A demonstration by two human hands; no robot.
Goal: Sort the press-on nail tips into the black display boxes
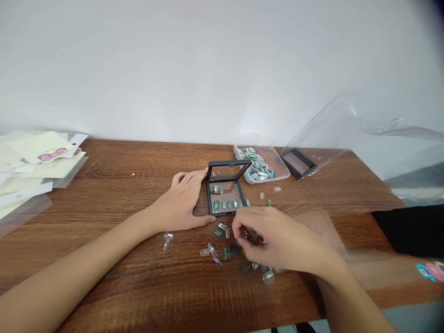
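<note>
Wood-grained tabletop (86,277) carries scattered glossy green false nails (219,233) nearest the body. The right hand (280,240) pinches a small dark cluster of them; the left hand (178,203), open and flat, rests against a black-framed clear display case (209,199) padded in tan. Farther back sits a clear plastic tray (282,171) heaped with nails.

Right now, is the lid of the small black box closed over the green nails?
No, the clear lid of the black box stands open above the green press-on nails.
</note>
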